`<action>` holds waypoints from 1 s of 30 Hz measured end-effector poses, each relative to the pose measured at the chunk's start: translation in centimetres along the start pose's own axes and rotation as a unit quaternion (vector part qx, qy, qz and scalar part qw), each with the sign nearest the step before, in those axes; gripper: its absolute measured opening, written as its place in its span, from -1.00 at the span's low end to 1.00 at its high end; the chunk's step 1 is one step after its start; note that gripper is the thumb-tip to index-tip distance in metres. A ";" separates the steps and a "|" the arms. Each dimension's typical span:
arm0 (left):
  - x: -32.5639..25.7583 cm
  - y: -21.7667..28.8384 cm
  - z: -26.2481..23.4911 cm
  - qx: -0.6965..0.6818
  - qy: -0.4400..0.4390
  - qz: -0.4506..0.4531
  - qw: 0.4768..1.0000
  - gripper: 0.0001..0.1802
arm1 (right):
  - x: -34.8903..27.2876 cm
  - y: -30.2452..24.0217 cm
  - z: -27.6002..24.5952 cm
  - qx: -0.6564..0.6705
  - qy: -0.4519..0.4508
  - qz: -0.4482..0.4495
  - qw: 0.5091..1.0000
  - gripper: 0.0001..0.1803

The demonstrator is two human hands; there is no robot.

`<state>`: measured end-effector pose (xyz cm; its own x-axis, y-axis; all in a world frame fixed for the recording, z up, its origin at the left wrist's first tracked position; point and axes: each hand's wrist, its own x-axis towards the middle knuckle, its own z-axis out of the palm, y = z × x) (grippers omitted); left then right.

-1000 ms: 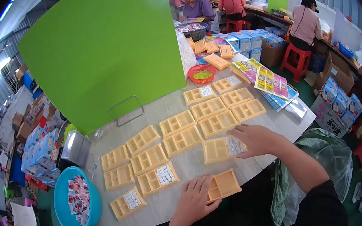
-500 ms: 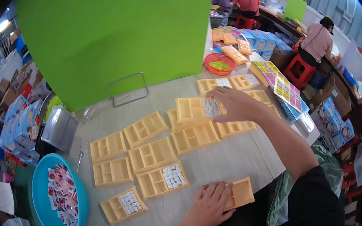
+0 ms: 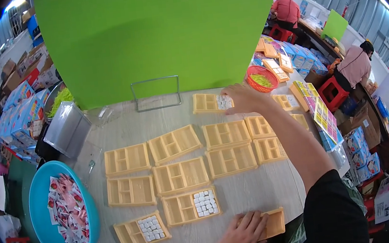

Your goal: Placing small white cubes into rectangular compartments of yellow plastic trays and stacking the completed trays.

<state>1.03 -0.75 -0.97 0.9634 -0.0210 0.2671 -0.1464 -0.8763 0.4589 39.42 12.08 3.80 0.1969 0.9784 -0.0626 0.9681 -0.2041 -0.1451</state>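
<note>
Orange trays: I count three with white tiles in, the far one (image 3: 211,102) under my right hand (image 3: 244,97), fingers closed on its tile end, left hand (image 3: 241,236) flat on a near-edge tray (image 3: 273,223), about eight others empty.

**Bright Room, Round Picture**

The room is bright. Light comes from above, and a white lamp glows at the top left. The big green board (image 3: 160,34) is lit evenly, a bit darker near its lower left. The table (image 3: 241,193) shows soft, faint shadows under the yellow trays (image 3: 227,134). Nothing glares. The middle looks sharp. Straight lines bend near the sides, and the corners are black. Far things look small and fuzzy.
</note>
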 end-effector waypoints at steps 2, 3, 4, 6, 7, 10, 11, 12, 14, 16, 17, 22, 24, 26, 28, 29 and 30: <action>0.2 0.0 0.0 0.001 -0.005 0.001 1.000 -0.17 | -0.6 0.9 0.2 0.015 -0.016 0.018 1.000 -0.21; 0.3 -0.1 0.0 0.002 -0.013 0.004 1.000 -0.16 | -1.2 1.6 0.3 -0.029 0.016 -0.001 0.999 -0.22; 0.3 -0.1 -0.1 0.003 -0.022 0.003 1.000 -0.16 | -1.5 1.8 0.6 -0.071 0.045 -0.022 0.996 -0.24; 0.3 -0.6 0.0 0.003 -0.012 -0.002 1.000 -0.19 | -3.1 0.0 -0.2 -0.042 0.060 -0.040 0.997 -0.26; 0.4 -0.7 0.0 0.008 0.004 0.003 1.000 -0.21 | -4.3 -1.3 -1.5 -0.023 0.082 -0.053 0.995 -0.29; 0.4 -0.7 -0.1 -0.001 -0.004 -0.005 1.000 -0.21 | -7.9 -6.7 -1.8 0.051 0.089 -0.125 0.987 -0.34; 0.5 -0.8 -0.2 -0.009 0.002 -0.008 1.000 -0.21 | -9.0 -8.8 -1.0 0.062 0.045 -0.166 0.983 -0.35; 0.5 -0.7 0.0 -0.008 0.000 -0.015 1.000 -0.21 | -10.4 -11.1 -0.2 0.071 0.003 -0.201 0.977 -0.35; 0.4 -0.9 0.5 -0.012 0.008 -0.011 1.000 -0.22 | -12.9 -15.6 1.0 -0.015 -0.046 -0.255 0.966 -0.29; 0.2 -0.7 0.9 -0.009 0.016 -0.005 1.000 -0.22 | -14.8 -18.0 2.1 -0.030 -0.025 -0.255 0.966 -0.25; 0.1 -0.7 1.1 -0.009 0.028 -0.004 1.000 -0.23 | -15.5 -18.7 2.7 -0.045 -0.010 -0.259 0.965 -0.21; -0.5 -0.4 1.5 0.018 0.026 0.009 0.999 -0.24 | -16.4 -19.6 5.9 -0.068 0.052 -0.239 0.967 -0.15; -0.7 -0.3 1.6 0.032 0.040 0.018 0.999 -0.24 | -16.7 -19.9 6.0 -0.070 0.048 -0.225 0.971 -0.14; -0.9 -0.1 1.7 0.026 0.027 0.003 0.999 -0.25 | -17.0 -19.5 5.7 -0.027 0.074 -0.256 0.964 -0.13; -0.8 -0.1 1.5 0.028 0.039 0.007 0.999 -0.26 | -17.1 -19.5 5.4 -0.025 0.068 -0.248 0.966 -0.13; -0.9 -0.2 1.5 0.032 0.050 0.009 0.998 -0.27 | -17.2 -19.6 5.3 -0.022 0.061 -0.242 0.968 -0.13; -1.0 -0.1 1.4 0.029 0.055 0.009 0.998 -0.27 | -17.3 -19.7 5.1 -0.026 0.057 -0.243 0.968 -0.13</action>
<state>0.38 -1.30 -2.52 0.9298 0.0134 0.3678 -0.1469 -0.9028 0.4041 16.12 -0.95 2.70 -0.2704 0.9563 0.1112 0.9568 0.2798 -0.0795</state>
